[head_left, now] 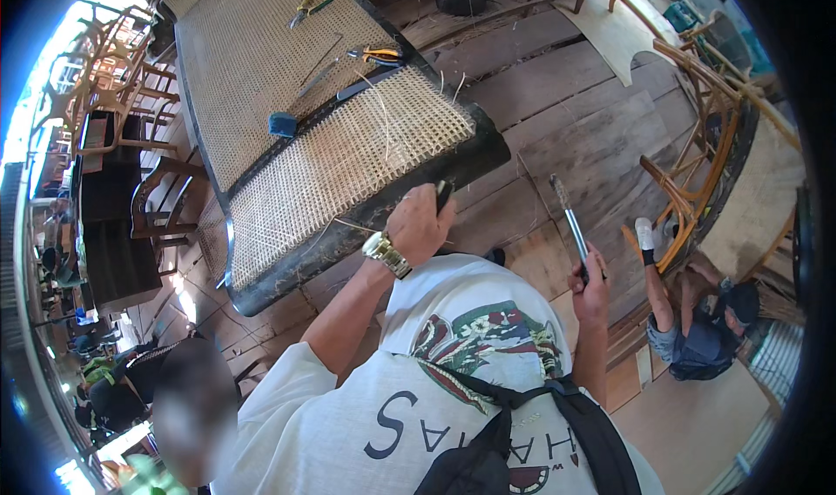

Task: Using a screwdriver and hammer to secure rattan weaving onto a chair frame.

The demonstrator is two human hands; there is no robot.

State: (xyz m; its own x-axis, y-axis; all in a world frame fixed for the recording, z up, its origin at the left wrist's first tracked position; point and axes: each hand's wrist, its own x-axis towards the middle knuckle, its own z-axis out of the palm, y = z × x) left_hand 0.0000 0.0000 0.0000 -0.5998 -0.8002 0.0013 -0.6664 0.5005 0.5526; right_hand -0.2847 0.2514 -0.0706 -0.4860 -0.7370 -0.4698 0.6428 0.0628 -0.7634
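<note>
Right in front of the person lies a long piece of woven cane furniture [235,68], stretching away to the upper left. Its openwork weave is fine and even, tan on the far stretch and paler, almost straw-white, on the near section [348,155]. A dark, smooth-looking rail [477,154] borders it, rounded at the near right corner. Along this near edge the cane looks ragged: short ends poke out, a few loose pale strands curl up over the weave, and light fibres litter the dark wood.

The person's left hand [420,225], a gold-coloured watch [387,254] at the wrist, is closed around a small dark object [444,196] just by the rail; I can't tell whether it touches the wood. The right hand [590,284], out to the side and well apart from the cane, grips a slim tool [575,229] with a silvery shaft and a rough brownish tip.

On the cane rest orange-and-black pliers [380,57], yellow-handled pliers [300,12] farther up, and a blue block-shaped item [281,125]. Off to the right, a co-worker in a dark cap [743,303] sits near a curved wooden frame [697,160].
</note>
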